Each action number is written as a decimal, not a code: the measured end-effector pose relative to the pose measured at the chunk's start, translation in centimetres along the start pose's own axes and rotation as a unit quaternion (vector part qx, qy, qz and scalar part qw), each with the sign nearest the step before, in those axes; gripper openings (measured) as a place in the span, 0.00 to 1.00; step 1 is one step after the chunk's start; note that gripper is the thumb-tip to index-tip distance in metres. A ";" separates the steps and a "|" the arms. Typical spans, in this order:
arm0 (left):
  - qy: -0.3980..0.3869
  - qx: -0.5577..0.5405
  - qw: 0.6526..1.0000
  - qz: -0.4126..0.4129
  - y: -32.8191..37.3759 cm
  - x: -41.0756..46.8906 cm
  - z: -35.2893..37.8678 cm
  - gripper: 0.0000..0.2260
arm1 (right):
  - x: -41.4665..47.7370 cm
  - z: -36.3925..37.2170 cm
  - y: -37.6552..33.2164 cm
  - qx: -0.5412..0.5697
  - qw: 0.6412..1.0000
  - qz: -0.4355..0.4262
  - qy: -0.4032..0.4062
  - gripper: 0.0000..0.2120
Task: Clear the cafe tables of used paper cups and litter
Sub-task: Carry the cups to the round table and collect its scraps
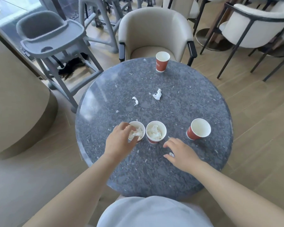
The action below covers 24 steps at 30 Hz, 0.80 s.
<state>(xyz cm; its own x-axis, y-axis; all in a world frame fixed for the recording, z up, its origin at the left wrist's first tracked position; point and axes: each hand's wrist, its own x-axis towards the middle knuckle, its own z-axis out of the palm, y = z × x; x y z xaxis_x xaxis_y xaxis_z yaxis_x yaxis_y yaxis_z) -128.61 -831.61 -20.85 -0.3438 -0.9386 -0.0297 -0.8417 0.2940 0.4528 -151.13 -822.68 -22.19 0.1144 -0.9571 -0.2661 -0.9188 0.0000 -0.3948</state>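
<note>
A round dark stone desk [179, 104] carries four red paper cups. The left hand [120, 141] is over the left near cup [142, 128]. Its fingers [131, 128] are curled into the cup and touch the tissue wad [138, 133] inside; if they pinch it, I cannot tell. Just beside stands a second cup [154, 141], also filled with tissue. The right hand [182, 153] is low over the desk with fingers spread and relaxed, and a small white scrap [171, 154] lies by its thumb. An empty cup [200, 129] stands to the right, another empty cup [162, 62] at the far edge. Two crumpled tissues [157, 94] [135, 100] lie in the middle of the desk.
</note>
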 end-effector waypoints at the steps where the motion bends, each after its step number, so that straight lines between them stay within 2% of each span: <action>1: 0.000 -0.001 1.000 0.002 -0.1 -0.1 0.0 0.11 | 0.1 0.3 0.0 -0.001 1.000 0.007 -0.016 0.14; 6: -0.011 0.011 1.000 0.013 -0.4 -0.5 -0.3 0.12 | 0.7 1.5 0.4 -0.020 0.997 0.027 -0.074 0.16; 10: -0.023 0.030 0.999 0.027 -0.5 -0.7 -0.8 0.12 | 0.9 2.4 0.9 -0.008 0.995 0.033 -0.094 0.15; 17: -0.019 0.021 0.999 0.029 -0.8 -0.1 -1.7 0.12 | 2.3 2.7 0.6 0.033 0.996 0.054 -0.066 0.15; 24: -0.008 -0.010 0.999 0.031 -0.2 1.3 -1.0 0.09 | 3.9 -1.0 1.7 0.057 0.995 0.078 0.034 0.13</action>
<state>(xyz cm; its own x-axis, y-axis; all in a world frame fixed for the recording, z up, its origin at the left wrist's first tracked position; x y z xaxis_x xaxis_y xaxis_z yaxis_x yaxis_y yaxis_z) -128.47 -833.07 -20.07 -0.4019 -0.9156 -0.0153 -0.8101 0.3477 0.4721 -152.63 -826.67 -23.00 -0.0547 -0.9602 -0.2741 -0.8740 0.1788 -0.4518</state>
